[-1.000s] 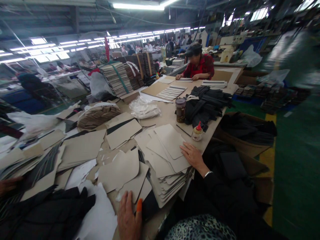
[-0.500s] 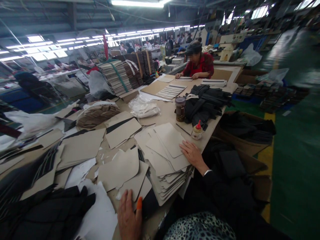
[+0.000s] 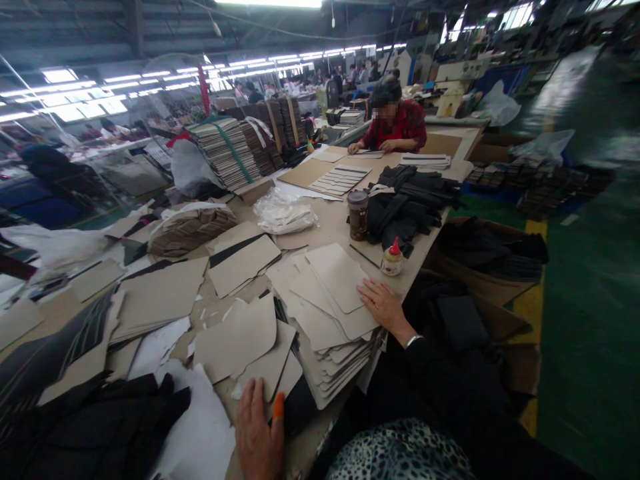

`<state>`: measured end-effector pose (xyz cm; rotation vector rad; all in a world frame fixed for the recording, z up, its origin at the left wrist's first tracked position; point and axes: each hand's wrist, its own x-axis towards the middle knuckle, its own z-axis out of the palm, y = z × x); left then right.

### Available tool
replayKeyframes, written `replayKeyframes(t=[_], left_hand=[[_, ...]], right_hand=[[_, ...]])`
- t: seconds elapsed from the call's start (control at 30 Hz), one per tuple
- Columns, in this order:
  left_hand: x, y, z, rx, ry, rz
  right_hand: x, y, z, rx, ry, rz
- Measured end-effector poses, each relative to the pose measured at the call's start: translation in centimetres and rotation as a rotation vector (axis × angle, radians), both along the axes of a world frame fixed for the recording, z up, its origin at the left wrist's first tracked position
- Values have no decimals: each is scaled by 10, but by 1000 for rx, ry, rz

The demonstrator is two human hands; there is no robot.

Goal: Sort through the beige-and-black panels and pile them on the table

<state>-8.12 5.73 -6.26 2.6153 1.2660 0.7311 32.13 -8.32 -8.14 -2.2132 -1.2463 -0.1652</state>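
Note:
My right hand (image 3: 384, 307) lies flat with its fingers stretched out, resting on the right edge of a stack of beige cardboard pieces (image 3: 323, 327). At the near edge of the table my left hand (image 3: 260, 427) is spread flat, an orange finger cot (image 3: 279, 405) on its thumb. Its fingertips touch or nearly touch a small beige cardboard piece (image 3: 270, 363). A larger cut cardboard sheet (image 3: 235, 333) lies just beyond that hand. Past my right hand stands a glue bottle (image 3: 392, 259) with a red nozzle. Neither hand holds anything that I can see.
A dark lidded cup (image 3: 358, 217) stands beside a heap of black strips (image 3: 410, 200). Black fabric pieces (image 3: 90, 427) pile up at the near left. Across the table (image 3: 325, 230) a co-worker (image 3: 395, 123) in red handles pale pieces. Open boxes (image 3: 495, 260) flank the table's right side.
The view has shifted slightly, so the background sits a little further left and up. Both hands keep their places and poses on the table.

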Motion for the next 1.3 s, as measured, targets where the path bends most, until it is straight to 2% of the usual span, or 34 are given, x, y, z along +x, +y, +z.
replayKeyframes(t=[0.23,1.3], left_hand=[[2,-3,4,-45,-21,22],[2,-1,3,23,2,7]], right_hand=[[-1,0,1,10,7,-12],[0,-1,0,-2,-13,-10]])
